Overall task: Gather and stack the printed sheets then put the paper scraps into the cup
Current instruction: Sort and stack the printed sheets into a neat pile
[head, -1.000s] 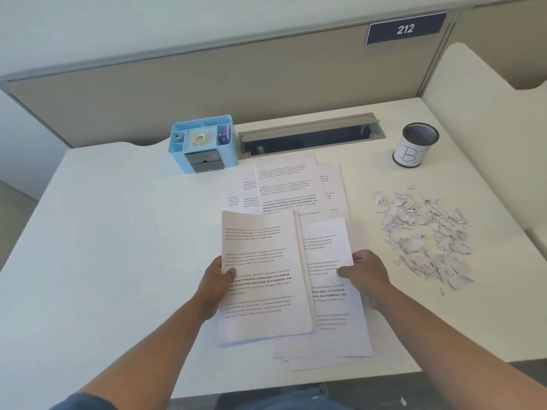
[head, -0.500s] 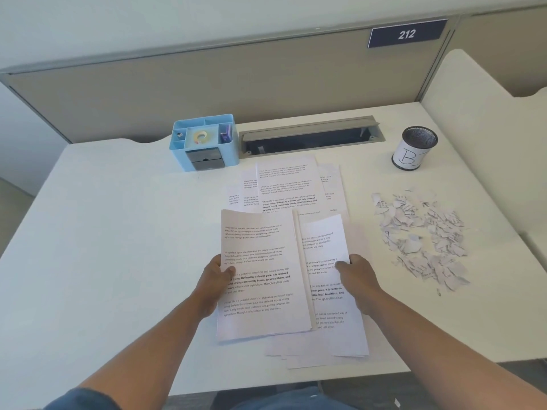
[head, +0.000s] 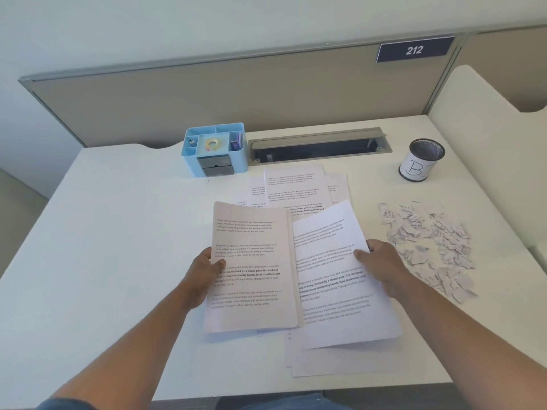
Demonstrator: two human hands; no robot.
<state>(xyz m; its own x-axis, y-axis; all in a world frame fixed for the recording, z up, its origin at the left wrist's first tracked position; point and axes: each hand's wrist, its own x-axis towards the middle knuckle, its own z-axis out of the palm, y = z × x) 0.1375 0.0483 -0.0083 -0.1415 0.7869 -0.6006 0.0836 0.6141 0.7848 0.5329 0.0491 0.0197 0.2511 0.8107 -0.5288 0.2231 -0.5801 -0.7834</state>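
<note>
Nearest you, at 6 o'clock on the white desk, a couple of loose sheets lay flat at the front edge, partly under what you held. Your left hand gripped a small stack of printed sheets by its left edge — thumb curled over the top page, the other fingers hidden beneath. Your right hand pinched a single printed sheet at its right edge, thumb on top; that sheet was tilted clockwise and its left side tucked under the stack. At 3 o'clock, just beside your right hand, the paper scraps lay scattered in a loose heap on the desk. At 12 o'clock, more printed pages were fanned out, overlapping one another. Farther off, the cup — dark mesh with a white label — stood upright at 2 o'clock, well apart from the scraps. At 11 o'clock sat a blue desk organizer.
</note>
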